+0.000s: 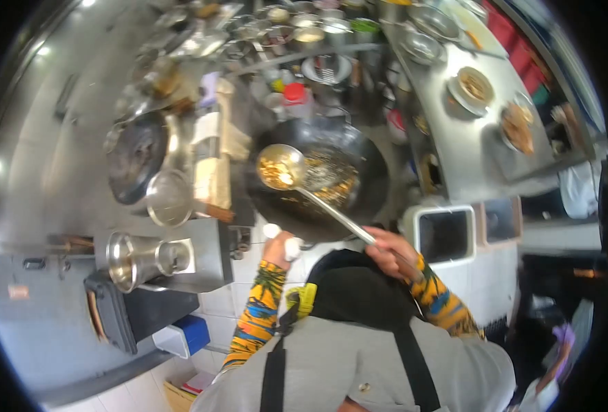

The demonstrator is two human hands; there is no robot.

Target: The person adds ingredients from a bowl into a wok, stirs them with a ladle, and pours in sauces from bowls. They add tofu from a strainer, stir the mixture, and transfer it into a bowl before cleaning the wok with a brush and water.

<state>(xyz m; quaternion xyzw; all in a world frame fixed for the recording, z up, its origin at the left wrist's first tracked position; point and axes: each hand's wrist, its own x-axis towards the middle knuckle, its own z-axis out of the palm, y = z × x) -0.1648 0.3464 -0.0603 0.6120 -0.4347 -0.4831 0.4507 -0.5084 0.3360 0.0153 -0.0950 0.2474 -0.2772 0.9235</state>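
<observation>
My right hand (390, 254) is closed around the long metal handle of a ladle (340, 218). The ladle's round bowl holds golden-brown bits of food and hangs over the left part of a dark wok (373, 165). More of the same browned food (338, 189) lies in the wok's bottom, with a shiny, oily look. My left hand (276, 253) is closed on a white cloth (291, 248) at the wok's near edge. A short dark handle shows beside the cloth, but how the fingers meet it is hidden.
Left of the wok stand a second dark pan (138, 158), a wire strainer (170, 198) and a steel pot (129, 261). Many seasoning bowls (309, 36) line the back, near a red-lidded container (295, 95). On the right, a steel counter (455, 165) carries a food bowl (474, 88). Bins (443, 233) stand below.
</observation>
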